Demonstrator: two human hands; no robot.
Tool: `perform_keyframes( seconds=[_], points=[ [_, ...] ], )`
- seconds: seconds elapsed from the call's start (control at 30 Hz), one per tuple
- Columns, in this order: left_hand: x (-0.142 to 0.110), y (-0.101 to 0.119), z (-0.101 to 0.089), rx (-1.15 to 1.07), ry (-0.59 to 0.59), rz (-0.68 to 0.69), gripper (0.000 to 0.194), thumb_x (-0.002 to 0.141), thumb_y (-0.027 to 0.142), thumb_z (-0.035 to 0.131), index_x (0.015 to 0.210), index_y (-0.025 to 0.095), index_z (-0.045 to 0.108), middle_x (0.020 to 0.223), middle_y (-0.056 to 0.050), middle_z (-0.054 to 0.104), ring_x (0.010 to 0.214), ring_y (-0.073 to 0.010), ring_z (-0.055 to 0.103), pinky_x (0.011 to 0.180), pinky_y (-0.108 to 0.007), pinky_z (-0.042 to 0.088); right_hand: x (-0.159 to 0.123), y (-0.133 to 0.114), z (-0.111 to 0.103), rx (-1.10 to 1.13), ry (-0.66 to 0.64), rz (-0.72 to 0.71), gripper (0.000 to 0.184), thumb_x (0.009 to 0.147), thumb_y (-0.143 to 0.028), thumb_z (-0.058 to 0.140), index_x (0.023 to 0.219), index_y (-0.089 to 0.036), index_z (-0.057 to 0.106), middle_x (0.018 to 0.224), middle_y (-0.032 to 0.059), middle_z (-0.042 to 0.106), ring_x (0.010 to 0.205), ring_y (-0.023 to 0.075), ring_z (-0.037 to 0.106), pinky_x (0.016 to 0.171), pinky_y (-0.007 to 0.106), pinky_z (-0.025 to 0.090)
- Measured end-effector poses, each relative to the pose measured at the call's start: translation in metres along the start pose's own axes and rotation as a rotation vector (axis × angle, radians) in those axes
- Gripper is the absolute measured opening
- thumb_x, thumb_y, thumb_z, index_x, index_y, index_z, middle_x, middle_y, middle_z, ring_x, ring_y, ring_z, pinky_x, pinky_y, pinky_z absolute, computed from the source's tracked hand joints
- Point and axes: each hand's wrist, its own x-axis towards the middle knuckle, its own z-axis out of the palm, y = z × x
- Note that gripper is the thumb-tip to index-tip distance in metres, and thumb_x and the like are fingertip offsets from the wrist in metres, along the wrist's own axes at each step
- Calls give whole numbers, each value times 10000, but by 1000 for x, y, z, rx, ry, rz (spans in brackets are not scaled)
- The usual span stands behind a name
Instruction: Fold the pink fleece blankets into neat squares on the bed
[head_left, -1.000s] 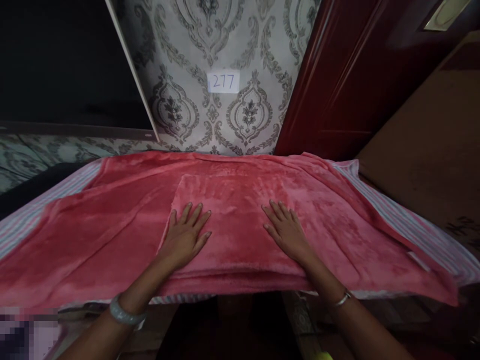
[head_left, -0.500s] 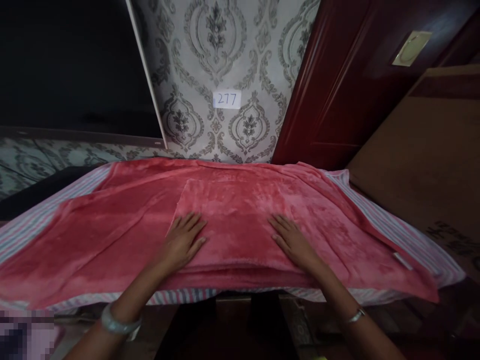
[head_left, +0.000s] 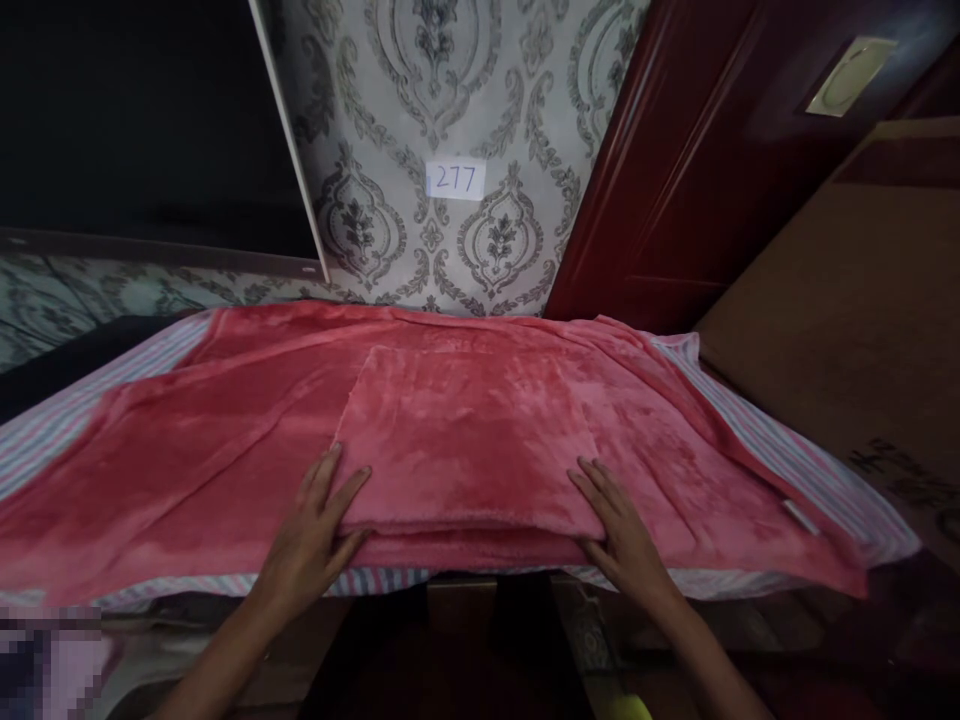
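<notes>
Head view: a rectangular, coral-pink plush fabric panel [head_left: 465, 430] lies flat in the middle of a larger coral-pink plush cloth [head_left: 187, 470], between the hands and running forward from them. Its long axis seems to run left to right, though the low angle foreshortens its depth. The bare left hand [head_left: 311, 525] is at its near left corner, the bare right hand [head_left: 619, 525] at its near right corner; neither is plainly nearer. Both hands have the fingers resting on top and the thumbs set apart by the layered front edge; whether they pinch it, I cannot tell. Pink, white and blue striped fabric [head_left: 795, 450] shows beyond the cloth's sides.
</notes>
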Motion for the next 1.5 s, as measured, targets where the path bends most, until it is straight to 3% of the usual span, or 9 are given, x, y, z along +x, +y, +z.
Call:
perform_keyframes(
  seconds=[0.13,0.27,0.43,0.63,0.87,1.03,1.2,1.33,1.5],
  points=[
    [-1,-2,-5,-29,-72,-7,692,943,252,538,1588,308,293,1697,-124,190,1410,-314,486,1018,-407,540,-4,0,0,12,13,56,841,853,-119,491,1616,-364,232,1655,40,299,1514,268,301,1190,534,358],
    [-2,-3,-13,-32,-106,7,730,908,153,504,1589,308,292,1687,-123,229,1393,-289,511,1025,-388,537,-6,1,-1,11,12,85,909,808,-56,458,1622,-370,203,1656,41,296,1485,238,365,1144,463,441],
    [0,-1,-13,7,-100,0,743,858,62,458,1557,277,327,1642,-147,316,1405,-286,496,1029,-392,543,-3,3,0,-27,48,70,979,739,-6,444,1617,-369,206,1628,50,344,1470,239,389,1150,472,437],
    [3,-5,-10,4,-55,-30,674,814,74,490,1461,256,438,1473,-152,478,1297,-296,581,944,-394,593,0,1,3,-47,118,129,1019,671,0,451,1609,-321,213,1629,92,281,1491,290,334,1167,530,403],
    [1,-10,-11,-25,70,-1,539,850,130,504,1371,266,494,1336,-107,577,1203,-263,623,968,-387,569,-4,0,8,-70,168,149,864,658,-29,444,1483,-287,437,1403,95,523,1311,276,536,1079,496,497],
    [9,-13,-17,-50,123,47,423,900,150,462,1306,256,518,1305,-90,615,1164,-220,645,955,-334,556,10,-2,-4,-41,241,118,751,682,-86,445,1400,-287,534,1291,64,629,1216,275,597,1025,470,521],
    [50,-11,-50,-107,161,-19,339,896,197,457,1216,245,557,1231,-83,655,1163,-236,640,976,-372,536,50,-10,-35,-38,400,91,520,755,-152,463,1242,-263,608,1134,75,688,1072,287,648,939,463,539],
    [101,-3,-98,-138,287,-7,285,889,243,495,1164,226,565,1190,-78,662,1128,-230,634,958,-367,527,92,-30,-77,-57,536,74,323,840,-251,510,1142,-242,625,1059,79,696,999,280,656,898,453,541],
    [154,15,-157,-74,469,-49,296,840,281,514,1094,177,625,1031,-24,676,904,-149,612,869,-292,503,138,-65,-136,8,803,22,272,866,-261,559,1130,-239,622,1062,57,652,997,245,635,920,443,524]
  ],
)
